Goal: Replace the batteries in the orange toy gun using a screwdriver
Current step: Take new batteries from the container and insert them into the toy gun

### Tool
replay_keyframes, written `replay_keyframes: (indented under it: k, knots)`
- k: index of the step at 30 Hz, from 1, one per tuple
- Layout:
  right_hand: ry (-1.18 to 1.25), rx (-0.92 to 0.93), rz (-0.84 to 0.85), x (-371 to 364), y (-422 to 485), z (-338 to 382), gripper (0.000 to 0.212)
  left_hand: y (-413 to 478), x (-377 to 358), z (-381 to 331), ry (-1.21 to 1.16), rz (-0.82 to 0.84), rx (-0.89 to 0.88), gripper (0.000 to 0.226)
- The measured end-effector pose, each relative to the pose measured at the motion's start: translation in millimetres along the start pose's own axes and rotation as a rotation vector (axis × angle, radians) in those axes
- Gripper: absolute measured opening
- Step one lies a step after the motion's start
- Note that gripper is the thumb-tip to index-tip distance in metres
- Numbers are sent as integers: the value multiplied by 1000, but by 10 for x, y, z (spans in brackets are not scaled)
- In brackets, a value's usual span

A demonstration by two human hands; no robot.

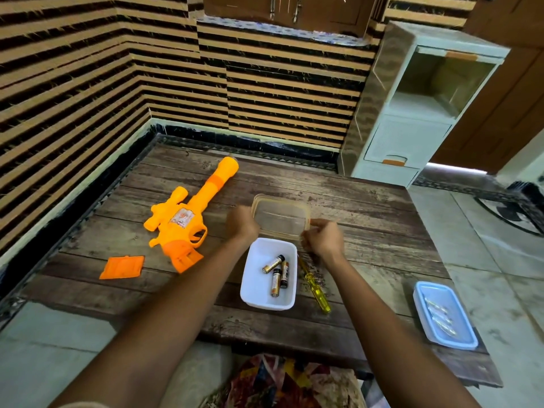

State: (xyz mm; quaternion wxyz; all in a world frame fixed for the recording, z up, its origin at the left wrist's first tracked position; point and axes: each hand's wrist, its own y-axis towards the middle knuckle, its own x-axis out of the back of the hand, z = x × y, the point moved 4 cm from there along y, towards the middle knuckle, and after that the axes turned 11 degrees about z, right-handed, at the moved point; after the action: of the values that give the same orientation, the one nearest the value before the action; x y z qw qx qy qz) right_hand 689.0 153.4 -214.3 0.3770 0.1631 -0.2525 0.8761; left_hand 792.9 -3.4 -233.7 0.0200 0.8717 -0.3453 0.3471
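Blue-lidded box [444, 315]: nearest, well to the right of the white tub, at the tabletop's front right edge; silvery cells show dimly through its lid.
White tub [255, 279]: straight ahead of me between my forearms, open-topped, my landmark for everything else.
Batteries [279, 273]: three gold-and-black cells lying loose inside the white tub, towards its right side.
Screwdriver [318, 290]: yellow clear handle, lying just right of the white tub, under my right wrist.
Battery cover [122, 267]: flat orange panel, well left of the white tub, lying apart from the gun.
Right hand [323, 238]: just beyond the white tub's far right corner; fingers pinched on the clear lid's right corner.
Left hand [241, 223]: just beyond the white tub's far left corner; fingers curled on the clear lid's left edge.
Clear lid [279, 220]: orange-rimmed, held between both hands just past the white tub; whether it touches the tabletop [368, 219] I cannot tell.
Orange toy gun [176, 228]: on its side, left of and beyond the white tub, barrel pointing away towards the striped wall.
Drawer unit [412, 113]: pale plastic, far beyond and right of the white tub.
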Motion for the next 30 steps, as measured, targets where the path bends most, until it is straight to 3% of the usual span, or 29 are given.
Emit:
replay_keyframes:
  k: [3, 7, 14, 18, 21, 25, 28, 30]
  knots:
    - [-32, -36, -23, 10, -45, -88, 20, -40, -37, -3, 161, 51, 4, 16]
    - [16, -54, -52, -13, -32, -104, 19, -111, -33, -28, 176, 104, 19, 11]
    - [25, -55, -60, -20, -53, -101, 18, -301, 99, -50, -70, 185, 10, 14]
    - [91, -42, -30, 17, -79, -115, 8, -569, 219, -80, -168, 178, -104, 19]
    - [74, 8, -3, 30, -132, -107, 11, -914, 395, -50, -202, -22, -185, 31]
    - [-31, 98, -125, 82, -306, -64, 20, -1339, 555, 135, -246, -310, -266, 27]
    - [-96, 236, -202, 76, -463, 37, 19, -1559, 555, 392, -206, -496, -175, 35]
    - [-117, 373, -195, 19, -558, 142, 18, -1641, 499, 567, -219, -536, -39, 59]
